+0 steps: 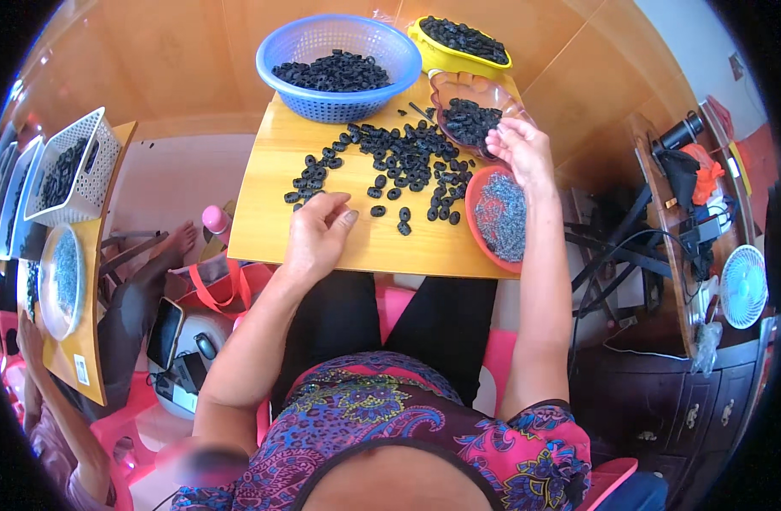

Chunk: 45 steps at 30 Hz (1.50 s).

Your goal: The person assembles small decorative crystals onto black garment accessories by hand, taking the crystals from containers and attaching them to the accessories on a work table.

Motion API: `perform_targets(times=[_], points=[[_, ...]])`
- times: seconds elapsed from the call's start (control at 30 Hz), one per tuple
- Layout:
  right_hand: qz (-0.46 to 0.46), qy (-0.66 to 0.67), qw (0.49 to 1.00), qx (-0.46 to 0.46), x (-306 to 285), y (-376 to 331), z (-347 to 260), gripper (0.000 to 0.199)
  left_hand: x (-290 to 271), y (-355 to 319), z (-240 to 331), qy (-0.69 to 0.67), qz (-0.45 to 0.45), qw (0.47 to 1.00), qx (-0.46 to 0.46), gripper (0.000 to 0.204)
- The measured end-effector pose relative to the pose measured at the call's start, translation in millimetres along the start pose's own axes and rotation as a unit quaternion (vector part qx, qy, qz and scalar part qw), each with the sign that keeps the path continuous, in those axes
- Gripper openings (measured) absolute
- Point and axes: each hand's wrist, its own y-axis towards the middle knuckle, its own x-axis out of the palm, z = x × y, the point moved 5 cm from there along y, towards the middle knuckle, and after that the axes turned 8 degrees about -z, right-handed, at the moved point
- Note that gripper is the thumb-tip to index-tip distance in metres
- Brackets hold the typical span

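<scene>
Several small black rubber rings (399, 162) lie scattered on a small wooden table (271, 213). My left hand (318, 230) rests on the table near its front edge, fingers curled together, pinching at a ring beside the scatter. My right hand (521, 146) hovers over the table's right side, fingers bent, above a clear pink dish (471, 119) of black rings. Just below it sits a red dish (499, 217) of small grey metal pieces. What the right fingers hold is not visible.
A blue basket (339, 64) and a yellow tub (460, 43) of black rings stand at the table's far edge. Another person sits at a second table (88, 341) on the left with a white basket (71, 170). A cabinet and small fan (742, 285) are at right.
</scene>
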Motion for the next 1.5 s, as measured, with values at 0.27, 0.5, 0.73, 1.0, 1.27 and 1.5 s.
perform_targets(times=[0.27,0.5,0.73,1.0,1.27,1.5], points=[[-0.096,-0.507,0.851,-0.094,-27.3,-68.0,25.5,0.024,-45.9,9.3,2.3,0.094,0.157,0.983,-0.032,0.022],[-0.161,-0.598,0.779,-0.103,-1.2,-106.9,38.3,0.028,-62.2,9.3,-21.0,0.008,0.229,0.967,-0.115,0.025],[-0.112,-0.547,0.811,-0.176,-8.1,-106.5,41.7,0.017,-69.5,6.3,-28.2,0.098,0.251,0.955,-0.125,0.021],[-0.005,-0.492,0.845,-0.212,-22.2,-106.6,33.9,0.016,-5.6,12.9,10.4,0.433,0.106,0.889,0.108,0.019],[0.021,-0.423,0.884,-0.200,-27.6,-107.7,37.5,0.017,6.0,17.0,-2.8,0.468,0.093,0.870,0.127,0.012],[0.051,-0.334,0.931,-0.136,-29.9,-107.5,45.3,0.015,-9.8,16.0,14.4,0.295,0.162,0.918,0.211,0.007]])
